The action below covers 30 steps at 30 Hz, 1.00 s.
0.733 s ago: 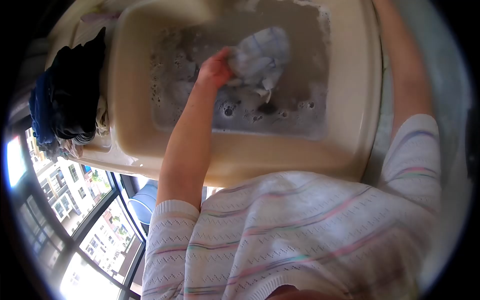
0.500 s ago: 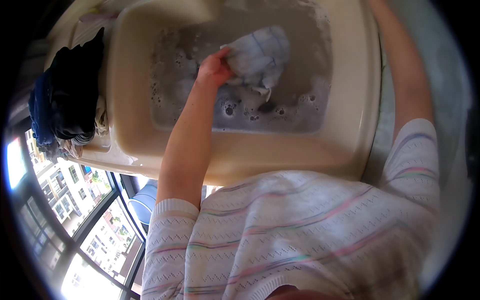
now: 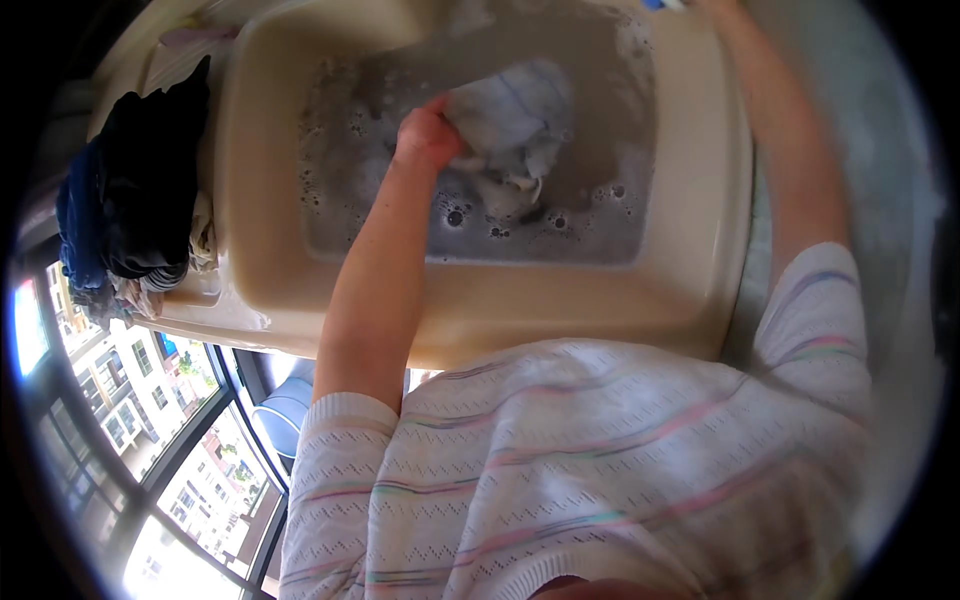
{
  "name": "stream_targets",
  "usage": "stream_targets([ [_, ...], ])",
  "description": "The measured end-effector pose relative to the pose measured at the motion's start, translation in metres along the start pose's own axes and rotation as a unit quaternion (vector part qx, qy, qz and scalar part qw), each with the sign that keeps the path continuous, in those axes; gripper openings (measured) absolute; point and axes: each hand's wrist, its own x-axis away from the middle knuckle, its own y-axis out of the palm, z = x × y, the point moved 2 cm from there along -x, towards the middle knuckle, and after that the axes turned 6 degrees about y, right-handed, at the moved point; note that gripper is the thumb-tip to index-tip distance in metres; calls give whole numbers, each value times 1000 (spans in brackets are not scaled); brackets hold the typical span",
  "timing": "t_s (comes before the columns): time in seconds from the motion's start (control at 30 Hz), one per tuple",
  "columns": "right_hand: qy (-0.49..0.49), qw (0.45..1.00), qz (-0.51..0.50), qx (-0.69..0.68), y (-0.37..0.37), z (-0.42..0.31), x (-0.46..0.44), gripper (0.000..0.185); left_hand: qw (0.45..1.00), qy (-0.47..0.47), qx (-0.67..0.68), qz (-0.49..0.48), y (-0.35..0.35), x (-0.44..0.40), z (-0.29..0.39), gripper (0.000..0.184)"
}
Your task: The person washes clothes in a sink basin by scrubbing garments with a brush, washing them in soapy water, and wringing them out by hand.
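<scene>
My left hand (image 3: 430, 138) is closed on the edge of a wet, pale cloth with blue lines (image 3: 510, 105). The cloth is bunched over grey, sudsy water in a beige basin (image 3: 240, 170), and its lower folds hang into the water. At the top right edge of the view, my right hand (image 3: 722, 8) is partly cut off. Beside it shows the end of a small blue and white object (image 3: 664, 4), which seems to be in that hand; its shape cannot be made out.
A pile of dark clothes (image 3: 150, 180) lies on the ledge left of the basin, with a few lighter pieces (image 3: 203, 232) beside it. Below left are a blue bucket (image 3: 284, 415) and window frames (image 3: 190, 440) with buildings outside.
My right hand has moved left and inward, and the blue and white object has come into view beside it. The cloth has shifted slightly, with more of its lower fold showing.
</scene>
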Motion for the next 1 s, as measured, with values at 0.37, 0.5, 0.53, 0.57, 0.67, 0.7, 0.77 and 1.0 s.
stream_targets([
  [0.37,-53,989,-117,-74,203,-52,143,58,994,105,-6,-21,7,0,5,37],
  [0.5,86,988,-124,-12,192,16,93,58,996,85,22,-12,32,27,3,38],
  [0.53,101,986,-132,10,172,9,100,61,995,99,15,-10,23,12,1,37],
  [0.57,97,989,-112,-1,156,0,108,61,995,87,29,-28,22,8,-2,36],
  [0.67,109,990,-65,-54,142,-28,129,62,995,60,45,-67,13,-3,-2,34],
  [0.7,92,992,-76,-33,145,-45,139,61,994,60,52,-70,7,-7,-2,33],
  [0.77,63,994,-94,10,153,-79,159,60,997,69,10,-45,-5,-15,-9,32],
  [1.0,132,981,-89,-109,201,-52,116,59,988,128,-90,9,19,6,-13,27],
])
